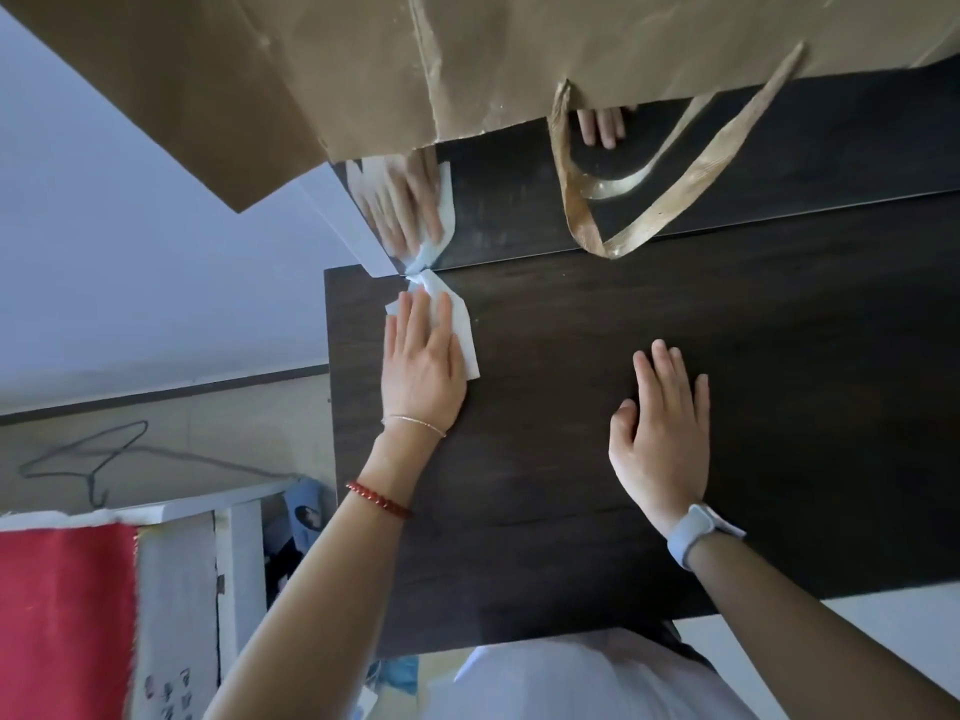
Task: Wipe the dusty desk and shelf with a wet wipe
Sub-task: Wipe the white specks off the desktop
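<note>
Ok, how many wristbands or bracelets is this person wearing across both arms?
3. A thin chain bracelet sits at the left wrist, a red beaded bracelet further up that forearm, and a pale blue watch band on the right wrist. Neither arm is fully in view past the elbow.

Soft, even, daylight-looking light with a cool bluish cast; source direction unclear. No hard shadows, only faint soft ones under the left hand [423, 366] and right hand [662, 433]. Dark counter [623, 485] reads underexposed, grain barely resolved. Glossy vertical back panel [519, 200] mirrors both hands and the wet wipe [452, 324]; the reflection is smeared. Mild sheen on the gold bag handle [649, 210]. Strong wide-angle distortion: straight edges bow and tilt toward the frame borders. Overall slightly soft, compression mush in the red cloth [62, 615] and lower left corner.
</note>
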Motion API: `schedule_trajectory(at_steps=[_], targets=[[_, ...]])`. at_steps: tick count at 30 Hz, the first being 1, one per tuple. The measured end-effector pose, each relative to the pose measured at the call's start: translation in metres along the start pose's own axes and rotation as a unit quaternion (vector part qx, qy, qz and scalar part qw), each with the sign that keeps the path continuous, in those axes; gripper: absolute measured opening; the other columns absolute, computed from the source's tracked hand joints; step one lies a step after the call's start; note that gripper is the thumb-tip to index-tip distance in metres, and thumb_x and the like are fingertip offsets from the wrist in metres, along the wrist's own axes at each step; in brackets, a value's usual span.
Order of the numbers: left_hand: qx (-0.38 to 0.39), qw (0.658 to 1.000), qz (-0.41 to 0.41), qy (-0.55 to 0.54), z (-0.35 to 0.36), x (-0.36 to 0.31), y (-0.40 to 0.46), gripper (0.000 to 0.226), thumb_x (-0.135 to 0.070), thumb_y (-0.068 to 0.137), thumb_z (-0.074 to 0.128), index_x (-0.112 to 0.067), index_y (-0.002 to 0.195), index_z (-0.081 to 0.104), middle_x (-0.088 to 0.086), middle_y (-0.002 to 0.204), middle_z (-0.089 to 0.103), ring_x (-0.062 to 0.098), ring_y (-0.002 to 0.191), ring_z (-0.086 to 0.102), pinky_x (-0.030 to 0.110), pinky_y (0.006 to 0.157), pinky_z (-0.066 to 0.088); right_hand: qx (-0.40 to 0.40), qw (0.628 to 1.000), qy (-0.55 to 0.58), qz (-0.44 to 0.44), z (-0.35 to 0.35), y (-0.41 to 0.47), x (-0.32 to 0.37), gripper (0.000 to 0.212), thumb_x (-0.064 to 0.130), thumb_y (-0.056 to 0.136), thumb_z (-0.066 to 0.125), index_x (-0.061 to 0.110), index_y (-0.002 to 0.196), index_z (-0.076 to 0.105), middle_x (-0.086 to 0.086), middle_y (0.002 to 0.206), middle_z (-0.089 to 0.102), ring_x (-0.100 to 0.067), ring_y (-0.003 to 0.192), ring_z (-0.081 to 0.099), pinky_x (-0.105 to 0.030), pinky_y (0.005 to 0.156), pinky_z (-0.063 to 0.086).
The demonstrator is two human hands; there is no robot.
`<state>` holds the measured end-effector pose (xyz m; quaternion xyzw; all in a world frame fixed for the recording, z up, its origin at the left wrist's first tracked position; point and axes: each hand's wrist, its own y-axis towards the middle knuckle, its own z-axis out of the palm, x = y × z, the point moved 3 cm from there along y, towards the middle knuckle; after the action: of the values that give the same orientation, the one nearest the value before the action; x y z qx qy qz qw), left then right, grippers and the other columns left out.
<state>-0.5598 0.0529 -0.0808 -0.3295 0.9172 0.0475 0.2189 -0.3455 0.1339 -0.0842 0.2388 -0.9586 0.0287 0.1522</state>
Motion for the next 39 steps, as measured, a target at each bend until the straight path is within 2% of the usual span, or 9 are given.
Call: schedule_trajectory(at_steps=[4,6,8,11,18,20,24,32,39], targets=[[0.01,0.995,-0.053,0.082,0.006,-0.006,-0.003,0.065,-0.034,0.087,0.001,-0.003,0.143,0.011,0.023,0.151,0.012,0.036,0.141,0.008,0.043,0.115,0.005,0.005,1.0,0.005,-0.004,-0.001,0.0,-0.001,0.052,0.022,0.083,0.028,0.005,0.13,0.045,-0.015,0.144,0.039,-0.026,0.136,0.03,-0.045,0.112,0.016],[0.015,0.991,-0.103,0.086,0.014,-0.017,0.003,0.061,-0.032,0.091,0.009,0.002,0.142,0.008,0.026,0.151,0.01,0.037,0.14,0.006,0.046,0.115,0.005,0.017,0.999,0.029,-0.016,-0.003,0.001,-0.004,0.053,0.022,0.084,0.027,0.005,0.13,0.044,-0.014,0.145,0.038,-0.024,0.137,0.027,-0.043,0.112,0.015],[0.013,0.989,-0.113,0.093,0.021,-0.034,0.01,0.058,-0.027,0.093,0.021,0.007,0.139,0.015,0.031,0.147,0.018,0.041,0.138,0.015,0.049,0.114,0.014,0.04,0.996,0.06,-0.047,-0.005,0.003,-0.013,0.054,0.022,0.084,0.025,0.005,0.131,0.043,-0.013,0.146,0.035,-0.021,0.138,0.023,-0.039,0.113,0.013],[-0.007,0.989,-0.089,0.117,0.035,-0.06,0.018,0.058,-0.029,0.089,0.027,0.011,0.13,0.034,0.035,0.134,0.04,0.046,0.127,0.037,0.053,0.104,0.033,0.032,0.996,0.061,-0.056,-0.016,0.007,-0.042,0.05,0.017,0.084,0.027,0.003,0.129,0.045,-0.014,0.144,0.039,-0.023,0.136,0.026,-0.04,0.112,0.015],[0.049,0.991,-0.02,0.123,0.075,-0.153,0.026,0.062,-0.034,0.086,0.026,0.007,0.131,0.037,0.03,0.134,0.044,0.044,0.126,0.039,0.052,0.105,0.031,0.008,0.998,0.054,-0.013,-0.041,0.013,-0.12,0.05,0.015,0.082,0.026,0.005,0.126,0.048,-0.015,0.141,0.042,-0.025,0.135,0.029,-0.046,0.11,0.018],[0.053,0.989,0.016,0.134,0.088,-0.184,0.028,0.063,-0.036,0.088,0.024,0.005,0.135,0.031,0.028,0.139,0.038,0.041,0.131,0.033,0.049,0.109,0.026,-0.004,0.998,0.059,-0.01,-0.048,0.013,-0.136,0.044,0.005,0.083,0.037,0.006,0.125,0.049,-0.015,0.141,0.043,-0.024,0.135,0.029,-0.048,0.11,0.018],[0.091,0.982,0.088,0.141,0.12,-0.247,0.037,0.065,-0.038,0.095,0.022,0.0,0.143,-0.001,0.021,0.153,0.003,0.034,0.141,-0.002,0.041,0.115,-0.004,-0.015,0.999,0.047,0.022,-0.061,0.011,-0.169,0.051,-0.008,0.075,0.055,0.008,0.124,0.051,-0.016,0.14,0.043,-0.026,0.134,0.029,-0.049,0.11,0.018],[0.12,0.969,0.162,0.143,0.167,-0.351,0.053,0.065,-0.037,0.095,0.027,-0.001,0.143,0.003,0.02,0.153,0.001,0.032,0.142,-0.003,0.041,0.116,-0.001,-0.018,0.996,0.025,0.083,-0.081,0.021,-0.238,0.051,-0.001,0.075,0.059,0.012,0.125,0.051,-0.014,0.141,0.043,-0.027,0.134,0.032,-0.05,0.109,0.019],[0.142,0.952,0.211,0.169,0.193,-0.405,0.064,0.062,-0.037,0.095,0.027,-0.006,0.144,0.004,0.017,0.154,0.001,0.03,0.142,-0.003,0.041,0.117,0.0,-0.033,0.995,0.023,0.094,-0.087,0.018,-0.263,0.05,0.004,0.077,0.058,0.014,0.126,0.05,-0.013,0.14,0.045,-0.028,0.133,0.035,-0.048,0.108,0.021]])
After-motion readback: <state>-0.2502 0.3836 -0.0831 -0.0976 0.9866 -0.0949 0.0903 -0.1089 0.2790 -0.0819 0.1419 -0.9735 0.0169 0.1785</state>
